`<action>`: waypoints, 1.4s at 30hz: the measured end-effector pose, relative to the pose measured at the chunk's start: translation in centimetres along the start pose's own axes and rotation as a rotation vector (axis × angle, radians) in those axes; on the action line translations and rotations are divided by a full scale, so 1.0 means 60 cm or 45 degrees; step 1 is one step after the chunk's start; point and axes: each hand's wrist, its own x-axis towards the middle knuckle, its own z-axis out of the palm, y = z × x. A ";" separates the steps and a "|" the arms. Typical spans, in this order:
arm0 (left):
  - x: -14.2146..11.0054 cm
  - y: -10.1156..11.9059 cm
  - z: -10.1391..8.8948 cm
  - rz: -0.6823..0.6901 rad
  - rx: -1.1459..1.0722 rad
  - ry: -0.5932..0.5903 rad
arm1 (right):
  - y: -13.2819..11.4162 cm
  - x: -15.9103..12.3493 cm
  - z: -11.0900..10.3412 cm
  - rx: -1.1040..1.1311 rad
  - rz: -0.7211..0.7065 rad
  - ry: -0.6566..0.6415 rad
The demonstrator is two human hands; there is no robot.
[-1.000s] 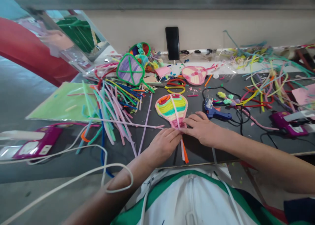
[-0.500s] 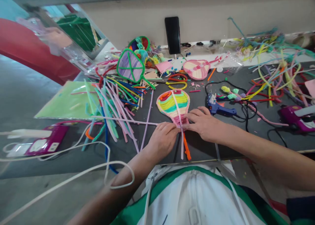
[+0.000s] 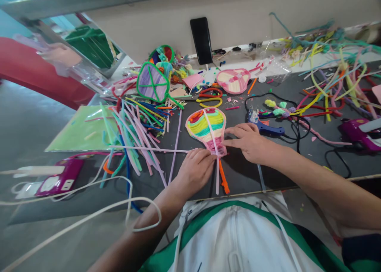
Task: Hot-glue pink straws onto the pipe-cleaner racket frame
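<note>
A balloon-shaped craft piece [image 3: 196, 128], filled with red, yellow, teal, cream and pink pipe cleaners inside a pink outline, lies on the dark table. Down its middle runs a pale lilac pipe cleaner [image 3: 212, 128], which sticks out past the narrow end beside an orange twisted stem [image 3: 224, 177]. My left hand [image 3: 196, 168] is closed at the narrow end, fingertips pinching a second lilac pipe cleaner [image 3: 154, 148] that stretches off to the left. At the piece's right edge, my right hand [image 3: 250, 143] has its fingers stretched out, holding nothing.
Loose pipe cleaners [image 3: 139, 133] heap at left by a green plastic packet [image 3: 71, 131]. Scissors [image 3: 211, 101], a pink craft piece [image 3: 233, 81] and a phone [image 3: 201, 41] lie beyond. A blue glue gun [image 3: 269, 128] with black cord is at right. White cables [image 3: 145, 200] cross my left arm.
My right hand has drawn slightly back to the right from the narrow end, its fingers apart. My left hand keeps its place there. The camera view has shifted a little.
</note>
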 end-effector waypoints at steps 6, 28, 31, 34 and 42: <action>-0.001 0.001 0.000 -0.019 0.020 -0.046 | 0.001 -0.007 0.018 0.007 -0.025 0.003; 0.006 0.007 -0.006 -0.016 0.070 -0.175 | -0.011 -0.005 0.035 -0.007 -0.133 -0.094; 0.008 0.008 -0.010 -0.015 0.041 -0.173 | -0.011 -0.004 0.036 -0.008 -0.131 -0.082; 0.005 0.007 -0.009 -0.019 -0.041 -0.119 | -0.010 -0.004 0.039 -0.014 -0.168 -0.069; 0.015 -0.021 -0.021 -0.393 -0.345 0.311 | -0.004 -0.004 0.043 0.029 -0.165 -0.018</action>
